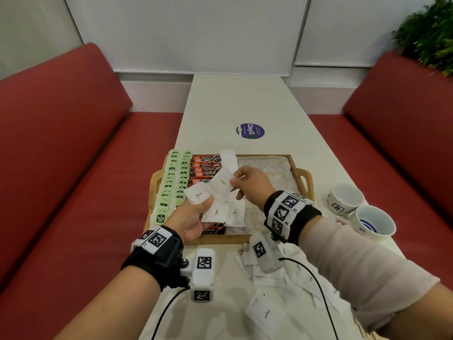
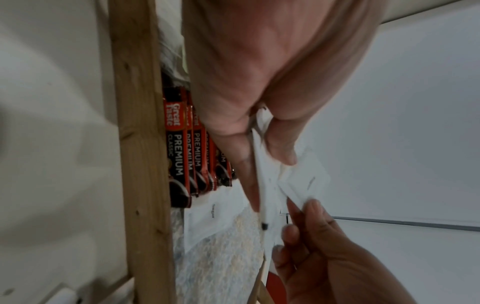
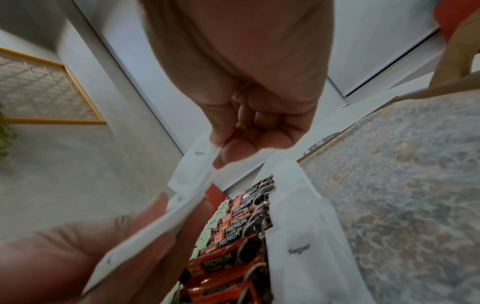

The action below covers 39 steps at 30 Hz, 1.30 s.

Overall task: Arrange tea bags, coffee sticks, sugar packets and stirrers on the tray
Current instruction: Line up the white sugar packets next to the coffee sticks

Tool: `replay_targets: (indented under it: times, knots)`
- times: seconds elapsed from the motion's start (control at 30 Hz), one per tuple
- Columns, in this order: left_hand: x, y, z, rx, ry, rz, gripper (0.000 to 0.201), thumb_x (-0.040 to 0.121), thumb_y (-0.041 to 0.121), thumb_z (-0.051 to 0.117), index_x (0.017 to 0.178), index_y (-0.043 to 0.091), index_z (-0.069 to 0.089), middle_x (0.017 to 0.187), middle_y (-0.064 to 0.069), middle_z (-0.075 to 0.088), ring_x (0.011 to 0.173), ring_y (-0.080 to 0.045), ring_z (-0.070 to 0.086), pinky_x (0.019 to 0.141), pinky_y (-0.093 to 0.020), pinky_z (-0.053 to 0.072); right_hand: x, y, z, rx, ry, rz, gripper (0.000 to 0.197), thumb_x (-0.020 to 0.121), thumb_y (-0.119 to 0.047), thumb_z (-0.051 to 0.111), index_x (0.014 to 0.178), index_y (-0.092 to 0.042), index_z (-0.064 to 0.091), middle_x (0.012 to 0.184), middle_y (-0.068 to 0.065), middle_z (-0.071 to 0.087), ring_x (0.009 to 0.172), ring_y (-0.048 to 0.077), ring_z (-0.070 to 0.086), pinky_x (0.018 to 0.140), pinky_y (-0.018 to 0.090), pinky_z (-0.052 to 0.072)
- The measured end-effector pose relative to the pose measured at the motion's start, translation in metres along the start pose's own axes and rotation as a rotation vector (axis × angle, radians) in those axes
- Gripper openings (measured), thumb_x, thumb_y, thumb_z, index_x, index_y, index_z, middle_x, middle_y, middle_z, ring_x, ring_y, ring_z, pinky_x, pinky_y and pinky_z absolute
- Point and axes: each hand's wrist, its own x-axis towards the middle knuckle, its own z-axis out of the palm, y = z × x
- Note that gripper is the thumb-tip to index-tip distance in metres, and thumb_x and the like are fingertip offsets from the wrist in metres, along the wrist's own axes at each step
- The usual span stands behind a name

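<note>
A wooden tray (image 1: 305,179) holds two columns of green tea bags (image 1: 171,182), a row of red coffee sticks (image 1: 204,165) and a column of white sugar packets (image 1: 229,160) beside them. Above the tray's near left, my left hand (image 1: 193,217) grips a small stack of sugar packets (image 1: 198,195) between thumb and fingers (image 2: 249,174). My right hand (image 1: 247,182) pinches the top sugar packet (image 1: 221,184) of that stack, its other fingers curled. In the right wrist view that pinched packet (image 3: 192,168) is tilted above the coffee sticks (image 3: 233,226). No stirrers are in view.
Loose sugar packets (image 1: 267,312) lie scattered on the white table near me. Two white cups (image 1: 345,197) (image 1: 375,223) stand right of the tray. A purple sticker (image 1: 250,130) marks the table beyond it. Red benches flank the table. The tray's right half shows bare patterned liner (image 1: 267,168).
</note>
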Motion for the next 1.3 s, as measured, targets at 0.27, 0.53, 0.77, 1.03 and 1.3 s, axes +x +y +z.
replay_targets:
  times: [0.27, 0.53, 0.77, 1.03, 1.3]
  knots:
    - [0.001, 0.012, -0.009, -0.108, 0.134, 0.049, 0.036, 0.096, 0.002, 0.045, 0.13, 0.014, 0.048, 0.132, -0.014, 0.056, 0.114, -0.029, 0.056, 0.054, -0.035, 0.057, 0.004, 0.011, -0.017, -0.011, 0.167, 0.022, 0.02, 0.094, -0.008, 0.051, 0.078, -0.018, 0.053, 0.072, 0.001, 0.059, 0.054, 0.014, 0.053, 0.053, 0.023, 0.041]
    - [0.005, 0.011, -0.012, -0.13, 0.165, 0.072, 0.035, 0.097, 0.002, 0.044, 0.128, 0.017, 0.048, 0.132, -0.011, 0.057, 0.117, -0.028, 0.056, 0.055, -0.033, 0.059, 0.006, 0.034, -0.007, -0.293, -0.017, 0.126, 0.008, 0.092, -0.012, 0.059, 0.085, -0.015, 0.061, 0.082, 0.002, 0.061, 0.073, 0.016, 0.056, 0.079, 0.035, 0.052]
    - [0.008, 0.008, -0.013, -0.121, 0.147, 0.068, 0.032, 0.097, 0.002, 0.045, 0.124, 0.018, 0.05, 0.13, -0.01, 0.058, 0.106, -0.025, 0.058, 0.053, -0.031, 0.059, 0.003, 0.038, 0.002, -0.419, -0.13, 0.216, 0.02, 0.088, -0.009, 0.062, 0.072, -0.019, 0.057, 0.087, 0.004, 0.064, 0.081, 0.019, 0.059, 0.085, 0.035, 0.053]
    - [0.01, 0.008, -0.011, -0.116, 0.142, 0.064, 0.029, 0.096, 0.002, 0.046, 0.12, 0.019, 0.051, 0.129, -0.01, 0.059, 0.105, -0.026, 0.059, 0.057, -0.033, 0.06, 0.003, 0.033, 0.007, -0.53, -0.139, 0.207, 0.011, 0.087, -0.012, 0.064, 0.098, -0.012, 0.068, 0.106, 0.006, 0.068, 0.101, 0.022, 0.063, 0.085, 0.03, 0.051]
    - [0.009, 0.006, -0.008, -0.116, 0.151, 0.051, 0.033, 0.096, 0.001, 0.046, 0.125, 0.016, 0.05, 0.129, -0.012, 0.059, 0.105, -0.026, 0.059, 0.053, -0.032, 0.059, 0.005, 0.034, 0.007, -0.501, -0.13, 0.204, 0.011, 0.087, -0.011, 0.065, 0.097, -0.011, 0.068, 0.101, 0.007, 0.068, 0.097, 0.022, 0.064, 0.083, 0.03, 0.053]
